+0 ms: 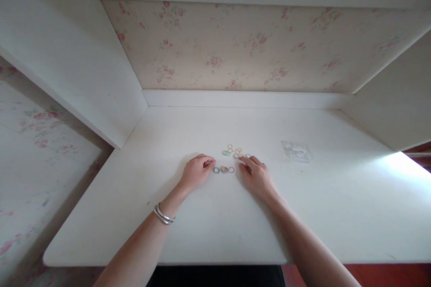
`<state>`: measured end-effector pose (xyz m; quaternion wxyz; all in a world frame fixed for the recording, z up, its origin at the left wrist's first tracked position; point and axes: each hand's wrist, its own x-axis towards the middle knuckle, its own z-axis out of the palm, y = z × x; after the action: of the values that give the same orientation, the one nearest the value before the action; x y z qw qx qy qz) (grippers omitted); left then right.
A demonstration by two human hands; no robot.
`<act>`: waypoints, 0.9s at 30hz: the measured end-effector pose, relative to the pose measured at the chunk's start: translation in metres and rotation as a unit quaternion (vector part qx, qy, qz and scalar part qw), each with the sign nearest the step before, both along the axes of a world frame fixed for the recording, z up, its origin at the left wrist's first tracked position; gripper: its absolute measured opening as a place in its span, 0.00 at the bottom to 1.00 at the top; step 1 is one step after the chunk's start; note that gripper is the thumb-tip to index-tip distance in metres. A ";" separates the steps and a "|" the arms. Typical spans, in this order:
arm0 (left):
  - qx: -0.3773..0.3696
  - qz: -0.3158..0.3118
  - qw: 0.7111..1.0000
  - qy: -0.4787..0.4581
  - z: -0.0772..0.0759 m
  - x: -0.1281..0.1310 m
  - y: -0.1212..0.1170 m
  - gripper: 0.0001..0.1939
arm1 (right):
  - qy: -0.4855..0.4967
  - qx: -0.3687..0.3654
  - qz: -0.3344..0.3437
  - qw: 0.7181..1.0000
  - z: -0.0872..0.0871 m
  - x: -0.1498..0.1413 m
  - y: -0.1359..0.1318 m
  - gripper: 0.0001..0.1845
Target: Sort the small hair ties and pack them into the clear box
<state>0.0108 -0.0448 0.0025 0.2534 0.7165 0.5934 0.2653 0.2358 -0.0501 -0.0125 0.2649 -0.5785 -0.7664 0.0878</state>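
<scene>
Several thin, small coloured rings, like little elastic bands, lie on the white desk between my hands. Yellow rings (230,147) and green rings (226,153) are at the back of the group. In front, a grey-green ring (216,170), overlapping brownish rings (224,170) and a reddish ring (231,170) form a row. My left hand (196,172) rests left of this row, fingers curled and thumb against the fingertips; what they hold, if anything, is hidden. My right hand (256,176) has its index finger stretched to a purplish ring (236,156), its thumb apart. Another ring (248,155) is partly covered by that hand.
A clear plastic bag (296,151) lies flat to the right of my right hand. The white desk (202,228) has a raised back ledge (249,98), side panels and an overhead panel around it. Flowered wallpaper (229,49) covers the wall behind.
</scene>
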 end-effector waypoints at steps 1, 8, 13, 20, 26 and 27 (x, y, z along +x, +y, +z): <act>0.002 -0.001 1.000 -0.002 0.000 0.000 0.000 0.11 | -0.016 0.000 -0.006 1.000 -0.001 0.000 0.001 0.16; 0.011 -0.004 1.000 -0.010 -0.002 0.000 0.000 0.11 | -0.058 -0.013 -0.012 0.998 -0.002 -0.002 0.002 0.15; 0.007 -0.004 1.000 -0.011 -0.001 0.000 0.000 0.11 | -0.035 -0.020 -0.002 0.999 -0.004 0.001 0.004 0.13; 0.006 -0.002 1.000 -0.010 0.000 0.000 -0.001 0.11 | -0.003 -0.015 0.059 0.998 0.001 -0.001 -0.001 0.14; 0.008 -0.003 1.000 -0.012 -0.002 0.000 0.000 0.11 | 0.003 -0.029 0.134 0.991 0.009 -0.004 -0.008 0.12; 0.010 -0.002 1.000 -0.012 -0.003 0.000 0.000 0.11 | -0.004 -0.035 0.140 0.990 0.010 -0.004 -0.009 0.11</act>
<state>0.0106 -0.0448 -0.0002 0.2538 0.7172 0.5861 0.2787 0.2313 -0.0588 -0.0028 0.2267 -0.4750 -0.8372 0.1488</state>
